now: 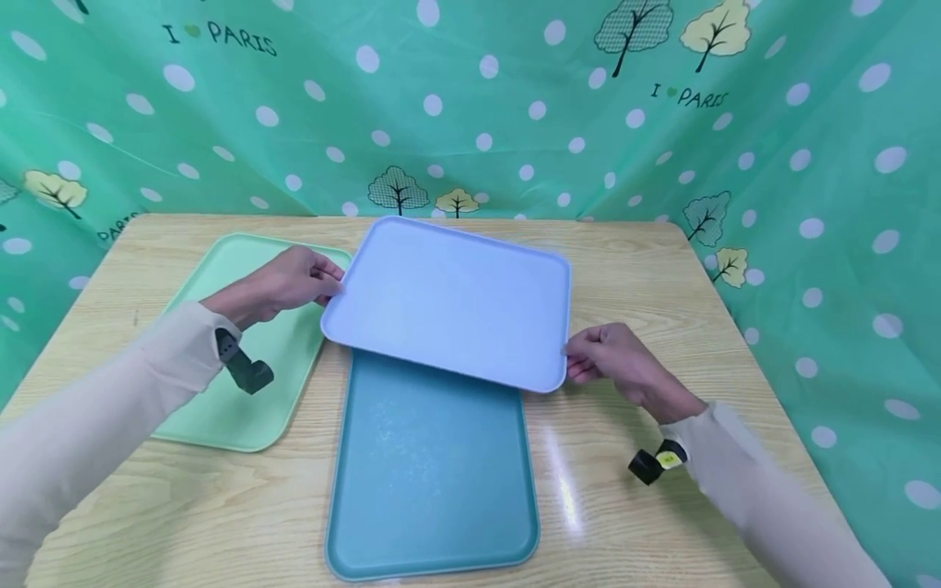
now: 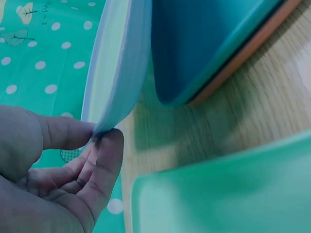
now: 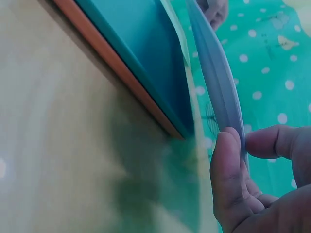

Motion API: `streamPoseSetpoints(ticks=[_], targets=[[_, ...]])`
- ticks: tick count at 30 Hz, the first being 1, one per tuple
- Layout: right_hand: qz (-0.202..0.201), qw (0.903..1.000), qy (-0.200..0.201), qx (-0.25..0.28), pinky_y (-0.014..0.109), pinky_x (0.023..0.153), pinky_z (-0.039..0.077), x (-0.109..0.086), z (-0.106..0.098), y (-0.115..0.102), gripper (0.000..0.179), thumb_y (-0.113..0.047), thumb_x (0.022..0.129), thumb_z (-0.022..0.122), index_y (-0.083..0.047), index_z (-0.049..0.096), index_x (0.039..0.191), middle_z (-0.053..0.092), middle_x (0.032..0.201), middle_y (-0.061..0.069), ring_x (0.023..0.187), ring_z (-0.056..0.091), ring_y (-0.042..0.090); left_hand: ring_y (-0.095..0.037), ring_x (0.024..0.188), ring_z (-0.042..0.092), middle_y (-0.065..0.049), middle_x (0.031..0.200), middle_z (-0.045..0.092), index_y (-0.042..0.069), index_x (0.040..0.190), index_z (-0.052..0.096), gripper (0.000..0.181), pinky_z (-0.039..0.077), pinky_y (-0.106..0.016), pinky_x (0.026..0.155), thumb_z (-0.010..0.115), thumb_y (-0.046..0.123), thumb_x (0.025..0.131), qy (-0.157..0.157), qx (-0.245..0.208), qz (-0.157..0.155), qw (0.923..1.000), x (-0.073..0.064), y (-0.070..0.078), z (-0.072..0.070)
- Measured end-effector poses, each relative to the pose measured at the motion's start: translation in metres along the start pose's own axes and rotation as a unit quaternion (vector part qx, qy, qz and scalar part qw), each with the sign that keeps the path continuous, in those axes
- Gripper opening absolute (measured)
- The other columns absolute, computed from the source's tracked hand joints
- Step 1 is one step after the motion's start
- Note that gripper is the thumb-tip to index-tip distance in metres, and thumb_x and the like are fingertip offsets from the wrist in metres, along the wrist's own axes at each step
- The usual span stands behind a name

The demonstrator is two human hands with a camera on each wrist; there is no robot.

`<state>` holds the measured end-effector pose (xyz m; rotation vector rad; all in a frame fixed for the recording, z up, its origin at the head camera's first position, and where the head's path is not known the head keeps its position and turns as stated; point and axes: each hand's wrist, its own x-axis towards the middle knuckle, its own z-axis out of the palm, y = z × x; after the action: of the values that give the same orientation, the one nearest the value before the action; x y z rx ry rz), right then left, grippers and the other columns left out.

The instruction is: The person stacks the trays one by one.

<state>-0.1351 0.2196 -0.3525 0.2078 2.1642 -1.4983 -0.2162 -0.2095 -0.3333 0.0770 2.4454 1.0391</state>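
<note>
The grip of the left hand (image 1: 297,282) pinches the left edge of a lavender tray (image 1: 456,302) between thumb and fingers, and the grip of the right hand (image 1: 606,355) pinches the opposite short edge near its near corner. The patterned green cloth (image 1: 470,98) behind carries the writing: "I", a small green heart, then "PARIS", readable at upper left and again at upper right; at the far left edge "PARIS" shows once more, partly in folds. On the black strap at the right wrist sits a yellow label (image 1: 670,460), its marks too small to read.

The lavender tray is held up, overlapping the far part of a teal tray (image 1: 434,482) in the head view; both wrist views show a gap between the two. Its long axis runs left to right, slanted so that the right end lies nearer the wearer, and its broad face is turned to the head camera. The teal tray's long axis runs near to far, crosswise to it, and an orange tray (image 3: 121,73) shows beneath its rim. A light green tray (image 1: 220,408) lies on the tabletop (image 1: 625,269) at left, partly under the left forearm, its long axis slanting from near left to far right.
</note>
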Motion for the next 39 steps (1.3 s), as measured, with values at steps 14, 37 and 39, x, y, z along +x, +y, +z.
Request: streamPoseSetpoints(ticks=[14, 37, 39], targets=[[0.011, 0.9938, -0.094, 0.059, 0.023, 0.06, 0.057, -0.043, 0.047, 0.034, 0.01, -0.007, 0.088, 0.062, 0.001, 0.064, 0.082, 0.067, 0.069, 0.001, 0.06, 0.063, 0.01, -0.018, 0.088, 0.066, -0.013, 0.098, 0.064, -0.007, 0.115, 0.06, 0.023, 0.055, -0.041, 0.084, 0.057, 0.008, 0.098, -0.035, 0.033, 0.036, 0.9982, -0.009, -0.023, -0.002], [0.036, 0.9868, -0.151, 0.045, 0.021, 0.052, 0.054, -0.081, 0.082, 0.061, 0.016, -0.011, 0.085, 0.07, 0.003, 0.062, 0.082, 0.068, 0.065, 0.002, 0.053, 0.063, 0.007, -0.017, 0.084, 0.061, -0.009, 0.091, 0.064, -0.006, 0.109, 0.062, 0.017, 0.056, -0.033, 0.078, 0.061, 0.003, 0.094, -0.108, 0.02, 0.053, 0.9926, -0.013, -0.031, 0.009], [0.031, 0.9875, -0.152, 0.029, 0.021, 0.051, 0.054, -0.081, 0.082, 0.061, 0.017, -0.012, 0.085, 0.07, 0.003, 0.062, 0.082, 0.067, 0.063, 0.001, 0.052, 0.062, 0.007, -0.017, 0.084, 0.062, -0.009, 0.091, 0.065, -0.006, 0.108, 0.062, 0.017, 0.056, -0.033, 0.078, 0.061, 0.003, 0.094, -0.109, 0.021, 0.052, 0.9924, -0.012, -0.03, 0.009]])
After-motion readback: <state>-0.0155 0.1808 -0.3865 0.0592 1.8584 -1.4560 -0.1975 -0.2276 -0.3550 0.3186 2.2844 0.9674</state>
